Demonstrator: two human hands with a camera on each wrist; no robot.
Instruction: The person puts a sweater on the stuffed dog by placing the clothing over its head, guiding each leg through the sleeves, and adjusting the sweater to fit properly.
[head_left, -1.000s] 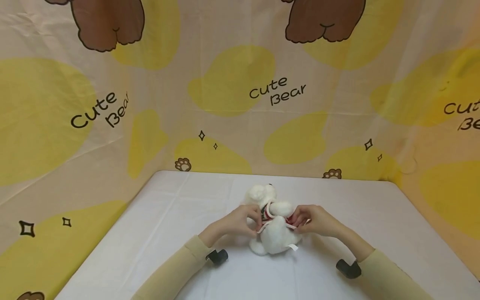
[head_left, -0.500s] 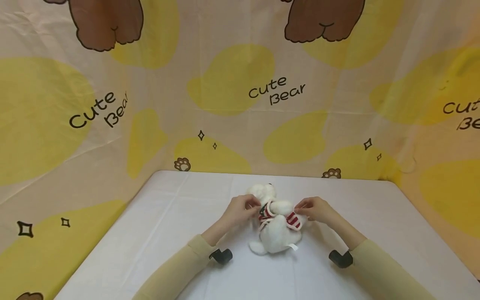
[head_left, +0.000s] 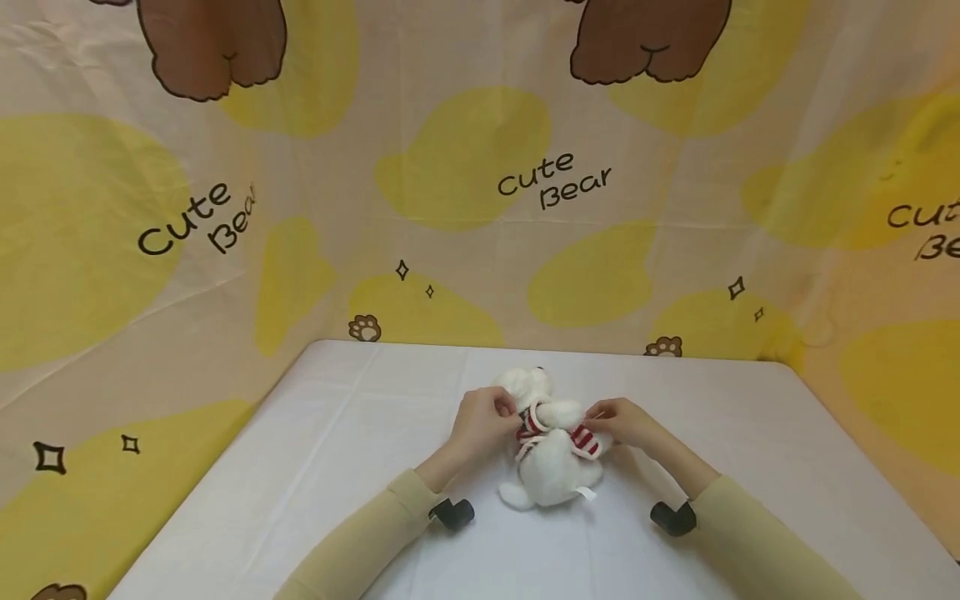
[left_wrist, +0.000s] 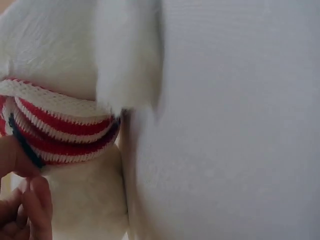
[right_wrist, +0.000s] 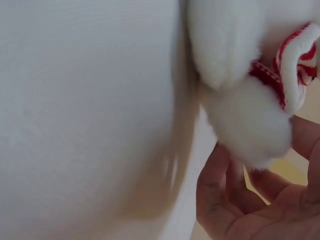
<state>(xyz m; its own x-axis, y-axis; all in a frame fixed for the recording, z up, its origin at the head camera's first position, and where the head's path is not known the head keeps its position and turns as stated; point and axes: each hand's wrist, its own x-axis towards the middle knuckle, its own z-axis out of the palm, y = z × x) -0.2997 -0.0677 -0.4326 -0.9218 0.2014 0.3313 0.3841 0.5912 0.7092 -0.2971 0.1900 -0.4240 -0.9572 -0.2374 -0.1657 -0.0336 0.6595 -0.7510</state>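
A white plush toy (head_left: 557, 475) sits on the white table with its head (head_left: 521, 383) towards the back. It wears a knitted red-and-white striped sweater (head_left: 585, 440) with a dark band, bunched around its middle. My left hand (head_left: 483, 417) is at the toy's left side, pinching the sweater's dark-banded edge between thumb and finger, as the left wrist view shows. On the other side my right hand (head_left: 626, 421) has its thumb and fingers curled around a furry white limb (right_wrist: 252, 122), close beside the sweater's pale edging.
The white table (head_left: 360, 533) extends around the toy. A beige cloth backdrop (head_left: 465, 258) with yellow patches and bear prints encloses it at the back and sides. A small white tag (head_left: 587, 494) sticks out from the toy. Black wrist mounts (head_left: 453, 514) sit below both hands.
Both hands have moved up from the sweater's lower edge to the toy's upper part. The striped flap on the right now shows, and the toy has stayed in place.
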